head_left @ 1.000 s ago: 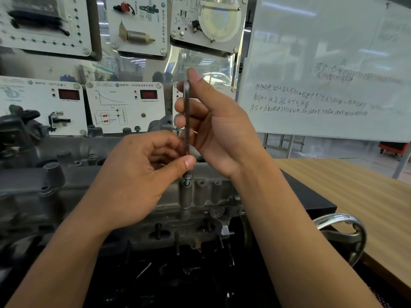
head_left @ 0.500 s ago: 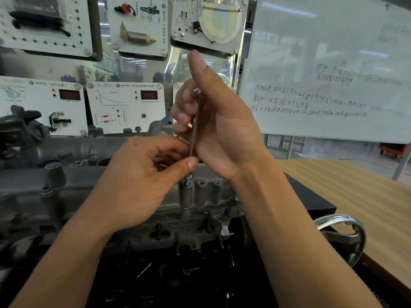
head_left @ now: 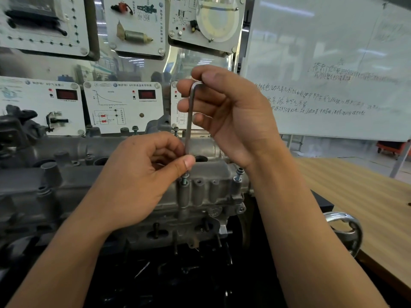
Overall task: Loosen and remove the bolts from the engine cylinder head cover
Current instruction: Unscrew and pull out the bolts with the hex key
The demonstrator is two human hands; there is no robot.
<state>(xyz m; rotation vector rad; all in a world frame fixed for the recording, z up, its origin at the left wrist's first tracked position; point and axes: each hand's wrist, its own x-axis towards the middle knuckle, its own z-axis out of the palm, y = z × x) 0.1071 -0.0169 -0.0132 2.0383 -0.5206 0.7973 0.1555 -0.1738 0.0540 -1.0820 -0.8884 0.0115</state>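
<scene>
While both forearms reached in from the bottom edge, a chrome handwheel [head_left: 347, 232] stood low at the right against a wooden table [head_left: 367, 196]. Beyond it lay the grey cylinder head cover [head_left: 204, 192] of the engine. On the cover's near edge a bolt [head_left: 185, 177] stood raised out of its boss with threads showing. A second raised bolt [head_left: 238, 174] stood at the cover's right corner.

The left hand [head_left: 138, 181] sat just above the first bolt, its thumb and curled fingers pinching the lower end of an L-shaped hex key [head_left: 190, 121]. The key stood nearly upright with its tip down at the bolt's head. The right hand [head_left: 229, 116] held the upper shaft, fingers curled round it and thumb pressed over the bend at the top.

Along the cover's far edge two more bolts [head_left: 135, 129] stood up. Behind them hung white instrument panels [head_left: 122, 105], and a whiteboard [head_left: 333, 74] with handwriting stood to the right.
</scene>
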